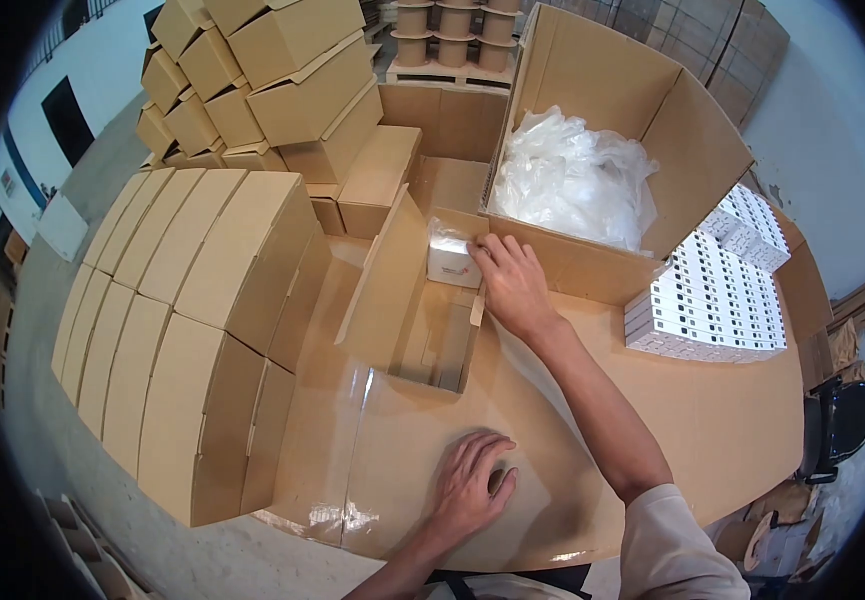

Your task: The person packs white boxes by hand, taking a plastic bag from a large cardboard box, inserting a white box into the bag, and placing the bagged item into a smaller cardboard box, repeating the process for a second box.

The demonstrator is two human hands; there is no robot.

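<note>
My right hand [514, 282] reaches over the right wall of an open brown carton [377, 300]. Its bent fingers close on the right edge of a small white box [449, 266], which stands at the carton's far end and seems wrapped in clear plastic. The near part of this carton holds nothing, and its long lid flap stands up on the left. Lower down, my left hand [474, 486] rests on the brown tabletop [412, 440], fingers loosely curved and thumb apart, holding nothing.
Rows of closed brown cartons [167, 310] line the left side. More cartons [292, 90] are stacked behind them. A large open box [572, 265] with clear plastic bags [577, 180] stands at the back. Stacked white boxes [707, 300] lie right, near a black chair [837, 425].
</note>
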